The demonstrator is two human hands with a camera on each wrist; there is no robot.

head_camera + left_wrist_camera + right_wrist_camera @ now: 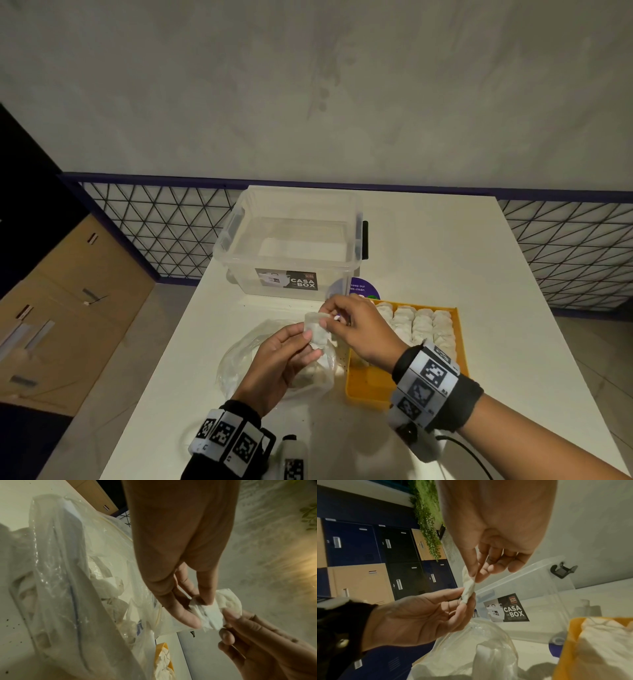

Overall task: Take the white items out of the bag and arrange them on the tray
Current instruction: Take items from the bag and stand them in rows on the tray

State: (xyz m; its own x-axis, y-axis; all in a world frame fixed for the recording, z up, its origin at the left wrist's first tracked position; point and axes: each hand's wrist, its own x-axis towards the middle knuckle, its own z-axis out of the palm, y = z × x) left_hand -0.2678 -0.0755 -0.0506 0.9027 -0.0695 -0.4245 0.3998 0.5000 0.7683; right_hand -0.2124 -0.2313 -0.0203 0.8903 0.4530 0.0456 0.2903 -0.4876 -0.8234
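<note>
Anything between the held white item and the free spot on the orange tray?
Nothing visible. Both hands, left hand and right hand, pinch the white item above the bag; the tray sits just right, near end bare.

A white table (428, 246) carries everything. A clear lidded storage box (291, 240) labelled CASA BOX stands toward its far edge. Nearer lies a crumpled clear plastic bag (239, 363), and just right of it an orange tray (366, 387). A round purple sticker (363, 287) shows between box and tray; dark specks dot the tabletop
</note>
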